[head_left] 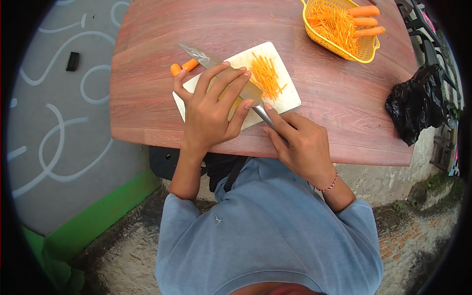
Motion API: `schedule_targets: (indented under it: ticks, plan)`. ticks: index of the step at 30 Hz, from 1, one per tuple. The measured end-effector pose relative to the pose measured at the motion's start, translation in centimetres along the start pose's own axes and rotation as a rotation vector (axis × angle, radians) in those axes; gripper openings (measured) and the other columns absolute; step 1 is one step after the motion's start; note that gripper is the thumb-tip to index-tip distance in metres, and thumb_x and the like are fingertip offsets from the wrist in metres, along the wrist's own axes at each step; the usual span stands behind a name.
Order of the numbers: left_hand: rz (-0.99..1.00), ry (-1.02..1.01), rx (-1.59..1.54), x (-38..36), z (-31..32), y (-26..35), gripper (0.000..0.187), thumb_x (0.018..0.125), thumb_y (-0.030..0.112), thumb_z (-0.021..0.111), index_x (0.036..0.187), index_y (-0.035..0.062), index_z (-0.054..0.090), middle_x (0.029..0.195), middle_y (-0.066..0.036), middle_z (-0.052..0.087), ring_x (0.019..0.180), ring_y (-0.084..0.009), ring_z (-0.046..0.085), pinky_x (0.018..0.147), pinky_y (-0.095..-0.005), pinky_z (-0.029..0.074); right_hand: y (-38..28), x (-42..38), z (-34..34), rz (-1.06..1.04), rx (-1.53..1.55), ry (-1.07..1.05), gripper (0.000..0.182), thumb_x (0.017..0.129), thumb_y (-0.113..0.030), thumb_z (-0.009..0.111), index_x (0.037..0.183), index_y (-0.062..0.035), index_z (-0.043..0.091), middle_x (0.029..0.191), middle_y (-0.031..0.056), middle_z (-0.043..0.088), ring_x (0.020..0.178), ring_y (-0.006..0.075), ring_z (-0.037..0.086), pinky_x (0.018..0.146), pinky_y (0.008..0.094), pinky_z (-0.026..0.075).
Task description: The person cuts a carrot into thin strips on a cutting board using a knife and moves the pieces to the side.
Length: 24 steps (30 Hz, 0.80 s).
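Note:
My right hand (302, 145) is closed around the handle of a kitchen knife (253, 92). The blade lies slantwise over a white cutting board (290, 100), its tip pointing to the upper left past the board's edge. Fingers stretched and spread, my left hand (211, 110) is over the board and overlaps the blade in this view, hiding part of it. Cut carrot strips (265, 76) lie in a loose pile on the board's right half. Two carrot pieces (190, 64) rest on the table just beyond the board's upper left edge.
A yellow plastic basket (366, 53) at the back right holds shredded carrot and several whole carrots (365, 21). A black plastic bag (418, 101) hangs at the right edge of the reddish wooden table (334, 98). On the left, a grey painted wall (59, 128) bears a small black object (73, 61).

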<state>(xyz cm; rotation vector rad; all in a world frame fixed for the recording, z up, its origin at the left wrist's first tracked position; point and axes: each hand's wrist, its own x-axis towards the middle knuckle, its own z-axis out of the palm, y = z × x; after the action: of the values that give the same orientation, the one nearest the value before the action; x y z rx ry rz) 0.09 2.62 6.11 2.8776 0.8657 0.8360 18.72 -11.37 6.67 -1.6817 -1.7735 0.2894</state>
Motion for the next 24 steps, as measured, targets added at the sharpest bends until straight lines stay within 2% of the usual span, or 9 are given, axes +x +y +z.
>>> schedule_targets:
  ticks: [1, 4, 8, 11, 13, 14, 17, 19, 24]
  plan:
    - [-0.060, -0.011, 0.048, -0.2, -0.3, -0.1, 0.052, 0.109, 0.051, 0.048, 0.130, 0.0120, 0.075, 0.136, 0.000, 0.071, 0.135, -0.0240, 0.060, 0.121, -0.0615, 0.011, 0.0, 0.0, 0.0, 0.000, 0.002, -0.001, 0.048, 0.092, -0.017, 0.079, 0.138, -0.0128, 0.072, 0.083, 0.0064, 0.066, 0.069, 0.0248, 0.067, 0.060, 0.0398, 0.053]
    - [-0.113, -0.067, 0.118, -0.2, -0.4, 0.0, 0.048, 0.108, 0.049, 0.053, 0.128, 0.0117, 0.076, 0.133, 0.001, 0.073, 0.135, -0.0238, 0.060, 0.122, -0.0618, 0.011, 0.0, 0.0, -0.1, -0.027, -0.002, 0.014, 0.049, 0.091, -0.017, 0.080, 0.139, -0.0131, 0.071, 0.083, 0.0062, 0.065, 0.069, 0.0247, 0.066, 0.060, 0.0398, 0.053]
    - [-0.044, -0.088, 0.019, 0.3, 0.4, 0.9, 0.046, 0.107, 0.048, 0.056, 0.126, 0.0117, 0.076, 0.128, 0.001, 0.074, 0.135, -0.0246, 0.060, 0.121, -0.0631, 0.010, 0.0, 0.1, 0.1, -0.019, -0.022, -0.014, 0.050, 0.091, -0.016, 0.080, 0.140, -0.0126, 0.071, 0.084, 0.0065, 0.066, 0.069, 0.0251, 0.067, 0.060, 0.0392, 0.053]
    - [0.017, -0.006, -0.114, 0.8, -0.2, 1.2, 0.036, 0.103, 0.038, 0.065, 0.123, 0.0114, 0.077, 0.123, 0.000, 0.075, 0.132, -0.0253, 0.062, 0.122, -0.0589, 0.015, 0.1, 0.3, 0.1, 0.011, 0.022, -0.017, 0.049, 0.092, -0.015, 0.079, 0.140, -0.0114, 0.070, 0.085, 0.0089, 0.068, 0.069, 0.0270, 0.068, 0.061, 0.0399, 0.054]
    - [-0.003, 0.143, -0.116, 0.5, -1.0, 0.2, 0.024, 0.098, 0.024, 0.073, 0.118, 0.0099, 0.077, 0.118, -0.003, 0.076, 0.125, -0.0264, 0.066, 0.119, -0.0522, 0.027, 0.0, 0.4, -0.2, 0.036, 0.062, -0.013, 0.049, 0.093, -0.015, 0.079, 0.141, -0.0104, 0.070, 0.084, 0.0109, 0.069, 0.069, 0.0284, 0.068, 0.061, 0.0408, 0.054]
    - [-0.037, 0.209, -0.153, 0.1, -1.3, -0.5, 0.020, 0.092, 0.009, 0.077, 0.112, 0.0078, 0.076, 0.111, -0.007, 0.076, 0.115, -0.0275, 0.069, 0.112, -0.0461, 0.037, 0.0, 0.6, -0.5, 0.106, 0.129, -0.041, 0.047, 0.095, -0.015, 0.077, 0.141, -0.0078, 0.069, 0.084, 0.0140, 0.070, 0.070, 0.0309, 0.069, 0.062, 0.0420, 0.054]
    - [-0.227, 0.203, -0.249, -2.1, -2.0, -2.1, 0.018, 0.090, 0.007, 0.077, 0.108, 0.0064, 0.075, 0.108, -0.008, 0.076, 0.108, -0.0293, 0.069, 0.107, -0.0462, 0.040, 0.3, 0.8, -0.9, 0.200, 0.260, -0.090, 0.044, 0.098, -0.015, 0.075, 0.140, -0.0025, 0.068, 0.085, 0.0195, 0.071, 0.072, 0.0354, 0.070, 0.065, 0.0440, 0.054]
    - [-0.256, 0.154, -0.206, -3.2, -2.6, -2.7, 0.023, 0.088, 0.009, 0.078, 0.111, 0.0065, 0.076, 0.107, -0.008, 0.075, 0.107, -0.0298, 0.068, 0.106, -0.0449, 0.040, 0.4, 0.8, -0.8, 0.227, 0.323, -0.108, 0.043, 0.099, -0.014, 0.074, 0.139, 0.0002, 0.068, 0.086, 0.0220, 0.071, 0.074, 0.0374, 0.070, 0.066, 0.0448, 0.054]
    - [-0.284, -0.185, -0.162, -4.8, -2.7, -2.7, 0.032, 0.084, 0.016, 0.084, 0.115, 0.0115, 0.079, 0.118, -0.004, 0.073, 0.120, -0.0256, 0.062, 0.108, -0.0470, 0.033, 0.1, 1.0, -0.4, 0.207, 0.366, -0.198, 0.040, 0.101, -0.014, 0.072, 0.137, 0.0039, 0.068, 0.089, 0.0252, 0.071, 0.077, 0.0396, 0.072, 0.072, 0.0442, 0.055]
